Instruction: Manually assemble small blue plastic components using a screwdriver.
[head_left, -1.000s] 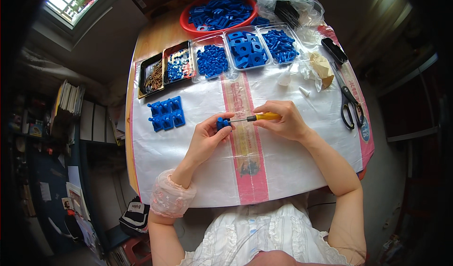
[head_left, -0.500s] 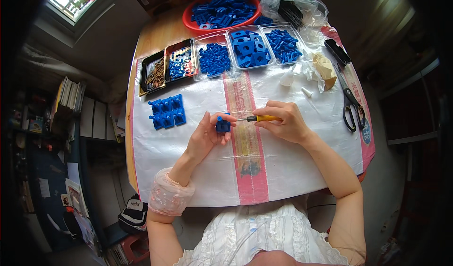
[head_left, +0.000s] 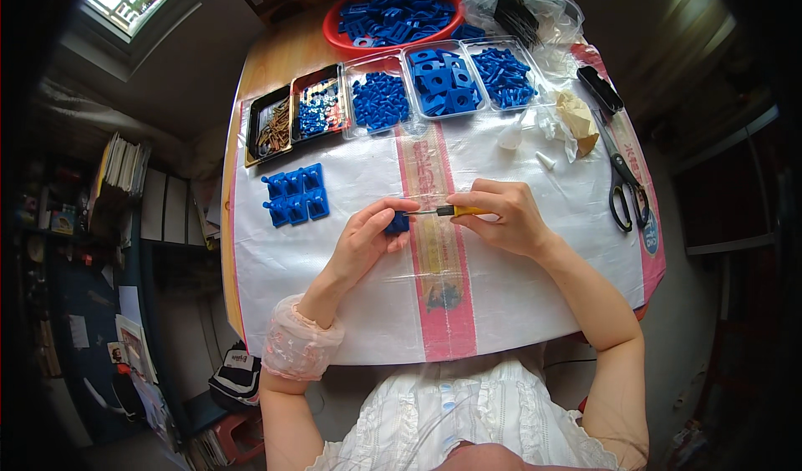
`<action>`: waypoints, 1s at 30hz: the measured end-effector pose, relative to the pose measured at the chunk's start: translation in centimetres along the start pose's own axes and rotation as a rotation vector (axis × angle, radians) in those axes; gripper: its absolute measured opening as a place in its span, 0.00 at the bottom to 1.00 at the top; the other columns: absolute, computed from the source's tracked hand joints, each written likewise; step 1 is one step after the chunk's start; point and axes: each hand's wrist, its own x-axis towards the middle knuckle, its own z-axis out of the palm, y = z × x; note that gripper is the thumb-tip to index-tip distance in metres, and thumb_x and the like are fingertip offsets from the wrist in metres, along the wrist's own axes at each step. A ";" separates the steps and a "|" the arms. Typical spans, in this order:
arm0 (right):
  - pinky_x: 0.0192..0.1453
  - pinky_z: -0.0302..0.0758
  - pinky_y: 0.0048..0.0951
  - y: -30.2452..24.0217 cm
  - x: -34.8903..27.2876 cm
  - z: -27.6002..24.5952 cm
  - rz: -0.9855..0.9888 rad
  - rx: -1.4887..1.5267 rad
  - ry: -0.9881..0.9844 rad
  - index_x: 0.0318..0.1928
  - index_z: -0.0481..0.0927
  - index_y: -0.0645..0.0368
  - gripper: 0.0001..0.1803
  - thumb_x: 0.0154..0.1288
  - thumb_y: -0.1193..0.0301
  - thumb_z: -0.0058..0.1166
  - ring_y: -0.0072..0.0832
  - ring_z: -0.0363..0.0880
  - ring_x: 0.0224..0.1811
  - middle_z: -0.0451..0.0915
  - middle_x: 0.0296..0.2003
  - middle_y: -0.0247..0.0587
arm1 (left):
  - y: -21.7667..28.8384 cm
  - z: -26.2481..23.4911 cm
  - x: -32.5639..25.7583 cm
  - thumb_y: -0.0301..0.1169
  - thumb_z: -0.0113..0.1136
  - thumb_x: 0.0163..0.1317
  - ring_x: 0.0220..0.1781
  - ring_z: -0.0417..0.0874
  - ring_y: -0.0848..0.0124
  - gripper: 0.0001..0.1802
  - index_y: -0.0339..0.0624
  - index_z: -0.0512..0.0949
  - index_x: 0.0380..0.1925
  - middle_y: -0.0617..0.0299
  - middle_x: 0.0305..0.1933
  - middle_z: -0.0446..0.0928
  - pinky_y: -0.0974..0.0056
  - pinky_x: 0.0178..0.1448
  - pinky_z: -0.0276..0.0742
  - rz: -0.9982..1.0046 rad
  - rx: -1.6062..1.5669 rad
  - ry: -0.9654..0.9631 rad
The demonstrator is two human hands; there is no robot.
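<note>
Between the thumb and fingers of my left hand (head_left: 368, 230) is a small blue plastic part (head_left: 397, 221), mostly covered by them. My right hand (head_left: 501, 212) grips a screwdriver (head_left: 464, 210) with a yellow and black handle. Its thin metal shaft points left and its tip meets the blue part or lies right at it; the exact contact is hidden by my fingers. Left of my hands, several assembled blue plastic pieces (head_left: 295, 195) stand close together in rows on the white sheet.
Along the far side are a tray of brass-coloured screws (head_left: 274, 130), a tray of small metal-and-blue pieces (head_left: 318, 109) and clear boxes of blue parts (head_left: 380, 102). Behind them stands a red basin (head_left: 332, 34). Scissors (head_left: 621, 183), crumpled brown paper (head_left: 578, 122) and a white nozzle (head_left: 545, 161) lie right.
My left thumb and fingers have closed over the blue part, turning it so less of it shows. The screwdriver stays in my right hand, nearly in place.
</note>
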 end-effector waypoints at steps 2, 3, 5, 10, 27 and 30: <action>0.28 0.76 0.33 0.0 0.1 -0.1 -0.001 0.000 0.001 0.44 0.90 0.53 0.15 0.54 0.71 0.74 0.33 0.81 0.24 0.82 0.28 0.36 | -0.4 -0.2 0.1 0.39 0.52 0.77 0.40 0.73 0.76 0.25 0.30 0.72 0.63 0.60 0.46 0.77 0.71 0.46 0.70 0.001 -0.017 -0.023; 0.28 0.76 0.33 0.0 0.1 -0.2 -0.002 0.000 0.002 0.44 0.90 0.53 0.15 0.54 0.71 0.74 0.33 0.81 0.24 0.83 0.28 0.36 | -0.5 -0.3 0.1 0.38 0.54 0.77 0.41 0.73 0.76 0.25 0.30 0.71 0.64 0.60 0.47 0.77 0.71 0.47 0.71 0.001 -0.025 -0.035; 0.28 0.76 0.33 -0.1 0.2 -0.3 0.001 -0.005 0.003 0.44 0.90 0.54 0.15 0.54 0.71 0.74 0.33 0.81 0.23 0.83 0.28 0.37 | -0.3 -0.2 0.1 0.34 0.56 0.75 0.41 0.72 0.77 0.25 0.30 0.70 0.66 0.61 0.50 0.76 0.71 0.48 0.71 -0.009 -0.025 -0.032; 0.28 0.75 0.29 0.2 0.2 -0.3 0.006 0.002 -0.008 0.46 0.90 0.56 0.17 0.53 0.74 0.75 0.29 0.81 0.24 0.82 0.27 0.37 | -0.1 0.0 -0.1 0.26 0.62 0.70 0.47 0.75 0.78 0.28 0.31 0.69 0.68 0.62 0.54 0.76 0.70 0.56 0.75 -0.016 0.024 -0.029; 0.39 0.86 0.28 0.3 0.2 -0.3 0.074 0.010 -0.094 0.47 0.88 0.59 0.16 0.57 0.75 0.73 0.33 0.90 0.35 0.89 0.37 0.42 | 0.0 0.4 -0.1 0.22 0.67 0.67 0.49 0.83 0.74 0.31 0.36 0.69 0.69 0.60 0.54 0.78 0.70 0.54 0.79 -0.050 0.072 0.023; 0.34 0.81 0.31 0.2 0.2 0.3 0.059 0.063 0.016 0.45 0.88 0.56 0.14 0.58 0.70 0.72 0.34 0.88 0.31 0.88 0.34 0.41 | 0.0 0.6 -0.1 0.21 0.64 0.69 0.49 0.83 0.73 0.33 0.37 0.65 0.72 0.57 0.54 0.78 0.71 0.52 0.78 -0.042 0.056 0.043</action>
